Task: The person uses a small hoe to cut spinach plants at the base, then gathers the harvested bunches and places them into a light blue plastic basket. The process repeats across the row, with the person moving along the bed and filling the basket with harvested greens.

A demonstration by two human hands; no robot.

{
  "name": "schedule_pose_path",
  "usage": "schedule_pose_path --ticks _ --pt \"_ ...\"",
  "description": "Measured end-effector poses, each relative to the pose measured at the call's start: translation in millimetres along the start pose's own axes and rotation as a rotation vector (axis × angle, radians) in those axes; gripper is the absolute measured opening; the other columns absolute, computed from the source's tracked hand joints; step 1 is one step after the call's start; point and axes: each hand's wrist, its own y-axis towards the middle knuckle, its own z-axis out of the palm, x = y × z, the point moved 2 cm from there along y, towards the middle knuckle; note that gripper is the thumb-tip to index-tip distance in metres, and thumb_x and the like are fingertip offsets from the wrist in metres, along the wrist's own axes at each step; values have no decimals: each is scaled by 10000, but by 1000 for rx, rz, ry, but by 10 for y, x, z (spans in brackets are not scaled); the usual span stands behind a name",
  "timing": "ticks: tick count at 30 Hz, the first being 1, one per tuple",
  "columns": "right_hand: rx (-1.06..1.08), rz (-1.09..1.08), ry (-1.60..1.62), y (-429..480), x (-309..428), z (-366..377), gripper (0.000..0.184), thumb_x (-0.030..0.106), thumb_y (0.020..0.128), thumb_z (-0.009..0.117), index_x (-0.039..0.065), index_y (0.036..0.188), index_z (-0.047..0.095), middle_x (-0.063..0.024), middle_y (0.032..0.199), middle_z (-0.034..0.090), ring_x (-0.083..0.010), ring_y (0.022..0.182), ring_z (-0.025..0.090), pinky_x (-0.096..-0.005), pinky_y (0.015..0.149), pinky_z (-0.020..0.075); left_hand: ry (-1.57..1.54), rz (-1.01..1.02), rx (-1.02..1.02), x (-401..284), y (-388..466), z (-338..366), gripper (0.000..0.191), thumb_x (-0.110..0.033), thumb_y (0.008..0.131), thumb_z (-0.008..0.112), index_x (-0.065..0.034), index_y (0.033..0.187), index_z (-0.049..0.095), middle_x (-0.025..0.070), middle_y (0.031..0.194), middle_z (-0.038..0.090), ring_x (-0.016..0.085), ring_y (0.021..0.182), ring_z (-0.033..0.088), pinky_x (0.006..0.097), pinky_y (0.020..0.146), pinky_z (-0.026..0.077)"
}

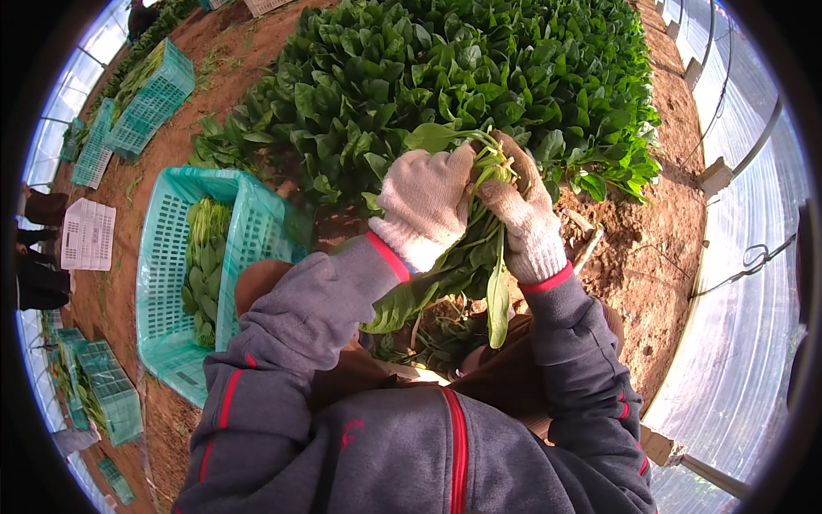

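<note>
A light knitted work glove covers my left hand (pixel 427 199), which is closed around the stems of a bunch of leafy greens (pixel 478 238) that look like spinach. My right hand (pixel 520 199), gloved too with soiled fingertips, has its thumb and fingers at the pale root ends, against the same bunch. The leaves hang down below both hands, one long leaf dangling under the right palm. Beyond my hands grows a dense bed of green plants (pixel 475 83).
Left of my knee stands a teal plastic crate (pixel 173 283), lined with film, with greens (pixel 207 270) inside. Farther left are more teal crates (pixel 151 96), a white crate (pixel 88 234) and people in dark clothes (pixel 42 276). Plastic greenhouse sheeting (pixel 738 257) bounds the right side.
</note>
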Motion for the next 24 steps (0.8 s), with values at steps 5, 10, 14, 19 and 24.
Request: schedule_pose_path --ticks 5,10,14,19,24 --pt "-204 13 5 97 21 -172 659 74 887 776 -47 1468 489 -127 1215 697 -200 1011 707 -330 934 572 91 102 163 -72 53 48 336 -132 812 725 -55 1127 639 118 935 697 362 925 667 476 797 535" --pt "-250 -399 -68 194 482 -499 595 33 891 741 -35 1444 534 -156 1283 670 -215 1040 703 -351 950 579 -557 -217 31 -78 -59 -424 239 -220 946 705 -52 1115 686 68 990 710 224 926 673 389 836 545" --pt "-351 -676 -365 145 570 -205 614 52 854 836 -14 1409 580 -132 1338 654 -197 1136 659 -336 1015 538 -1320 -586 769 -488 -562 -338 403 -293 1075 575 2 1341 637 54 1221 716 120 1147 634 287 1011 495" --pt "-189 -772 -506 -197 515 494 674 26 831 857 14 1435 560 -135 1391 624 -199 1171 648 -349 1015 539 -2354 -646 604 -725 -922 125 969 -744 953 515 -68 1615 305 127 1640 382 303 1472 435 466 1198 393" --pt "319 -1063 -937 -593 336 844 626 71 684 914 8 1247 648 -160 1156 676 -368 1100 685 -545 1020 533 -2442 -714 24 -428 -761 -577 949 -791 907 502 -145 1586 359 126 1514 497 305 1364 530 510 1144 457"
